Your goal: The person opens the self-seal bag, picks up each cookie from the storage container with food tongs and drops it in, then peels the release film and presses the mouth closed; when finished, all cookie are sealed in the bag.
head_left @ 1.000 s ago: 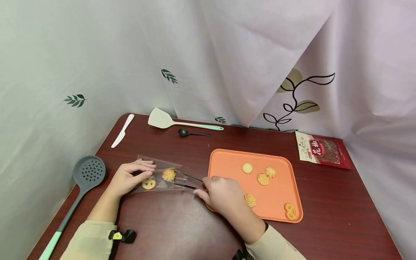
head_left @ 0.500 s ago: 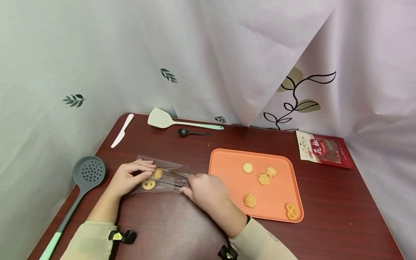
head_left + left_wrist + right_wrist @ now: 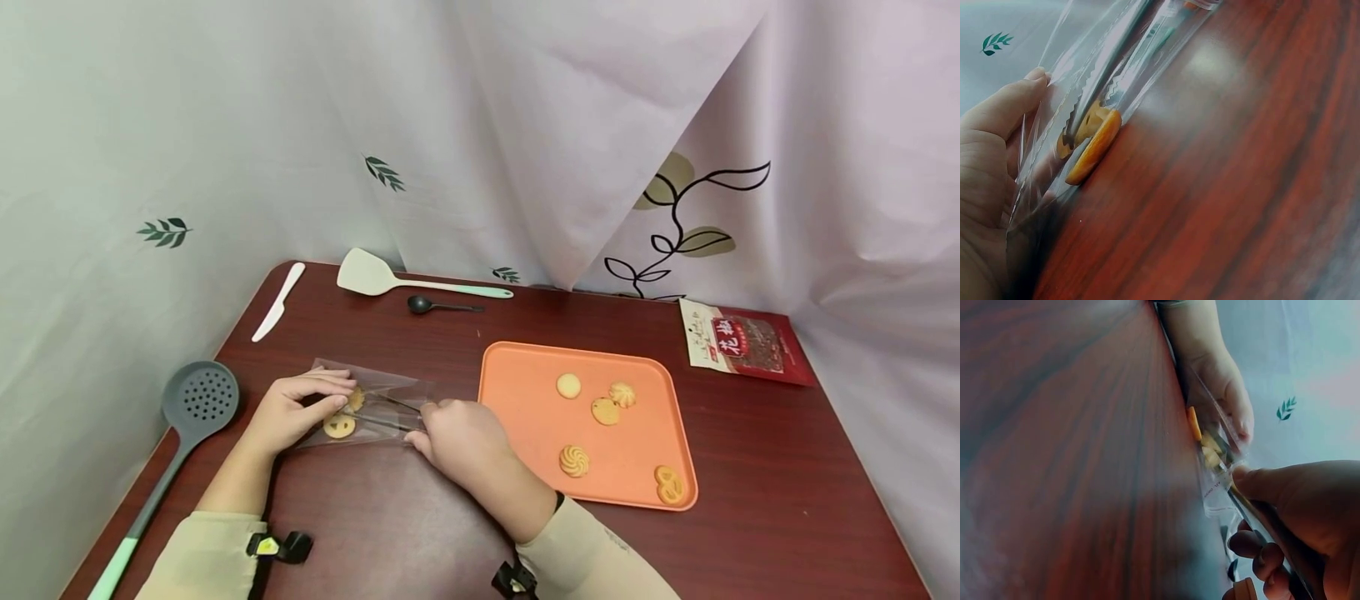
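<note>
My left hand (image 3: 300,410) holds the clear plastic bag (image 3: 378,383) near its closed end, thumb on the film. Inside lie a pretzel-shaped cookie (image 3: 339,427) and a flower-shaped cookie (image 3: 356,398), which the left fingers partly cover. My right hand (image 3: 468,437) grips metal tongs (image 3: 1250,515), their arms reaching into the bag through its mouth. In the left wrist view the serrated tong tips (image 3: 1072,122) are beside the cookies; one tip overlaps the farther cookie (image 3: 1088,125). Whether they still squeeze it I cannot tell.
An orange tray (image 3: 517,375) with several cookies is right of the bag. A slotted skimmer (image 3: 201,400) lies at the left edge. Along the back are a white knife (image 3: 279,304), a turner (image 3: 367,273), a small black spoon (image 3: 422,305) and a red spice packet (image 3: 750,343).
My right hand has moved left, pushing the tongs and the flower-shaped cookie deeper into the bag, up to the left fingers. The left hand has kept its place on the bag.
</note>
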A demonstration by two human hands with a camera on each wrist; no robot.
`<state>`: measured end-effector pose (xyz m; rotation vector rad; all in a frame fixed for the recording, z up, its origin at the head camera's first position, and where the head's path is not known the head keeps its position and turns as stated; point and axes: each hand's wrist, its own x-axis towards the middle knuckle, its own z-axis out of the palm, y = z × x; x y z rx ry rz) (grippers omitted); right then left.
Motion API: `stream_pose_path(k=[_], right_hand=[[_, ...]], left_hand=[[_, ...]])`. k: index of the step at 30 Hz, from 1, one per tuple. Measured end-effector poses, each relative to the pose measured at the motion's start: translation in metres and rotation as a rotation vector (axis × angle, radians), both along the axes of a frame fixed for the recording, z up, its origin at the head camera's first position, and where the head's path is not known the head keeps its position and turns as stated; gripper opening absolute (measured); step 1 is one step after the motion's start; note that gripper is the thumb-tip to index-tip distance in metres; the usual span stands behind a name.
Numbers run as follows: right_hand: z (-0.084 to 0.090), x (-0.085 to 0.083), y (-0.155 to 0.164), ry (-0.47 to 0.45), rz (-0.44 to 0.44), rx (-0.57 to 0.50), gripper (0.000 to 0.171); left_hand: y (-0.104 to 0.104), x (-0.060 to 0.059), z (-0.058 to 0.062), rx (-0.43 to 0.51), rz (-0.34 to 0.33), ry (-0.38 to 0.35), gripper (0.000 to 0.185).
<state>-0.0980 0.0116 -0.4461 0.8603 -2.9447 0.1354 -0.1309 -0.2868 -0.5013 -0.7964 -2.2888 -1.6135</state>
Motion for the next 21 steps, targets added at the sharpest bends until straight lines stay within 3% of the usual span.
stream_pose_path(k=[21], right_hand=[[-0.0074,-0.0034,0.0048,-0.013,-0.068,-0.058,0.045]], left_hand=[[-0.0050,-0.0022,-0.0049,0.000,-0.004,-0.027,0.034]])
